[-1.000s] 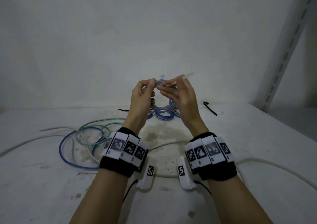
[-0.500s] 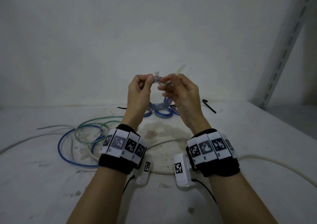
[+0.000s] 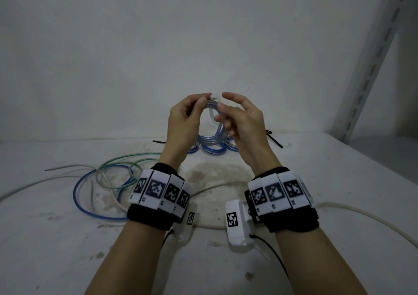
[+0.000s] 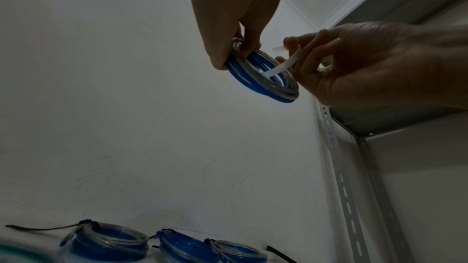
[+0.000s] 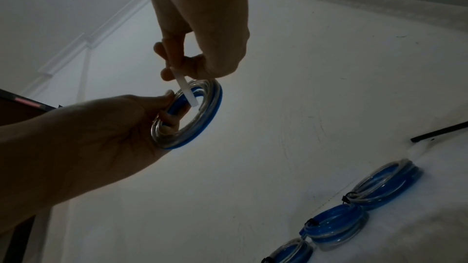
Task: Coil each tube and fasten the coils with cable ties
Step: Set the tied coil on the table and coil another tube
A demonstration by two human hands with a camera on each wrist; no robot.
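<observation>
A small coil of blue and clear tube [image 3: 211,137] is held up above the table. My left hand [image 3: 185,118] pinches its upper left rim [image 4: 263,79] between thumb and fingers. My right hand [image 3: 242,118] pinches a white cable tie [image 5: 186,89], whose strap runs down through the coil's middle [image 5: 202,119]. The tie's white head [image 3: 214,96] shows at the top of the coil between both hands' fingertips. In the left wrist view the strap [image 4: 281,65] crosses the ring's opening.
Three tied blue coils [image 3: 213,149] lie at the back of the table, under the hands. Loose blue [image 3: 77,195] and green [image 3: 117,159] tubes sprawl at the left, and a white tube [image 3: 362,213] trails right. A black cable tie [image 3: 274,138] lies near a shelf upright [image 3: 373,57].
The white tie's long tail, which stuck up to the right of the fingers, no longer shows there. My right hand has turned, and the strap now runs through the coil.
</observation>
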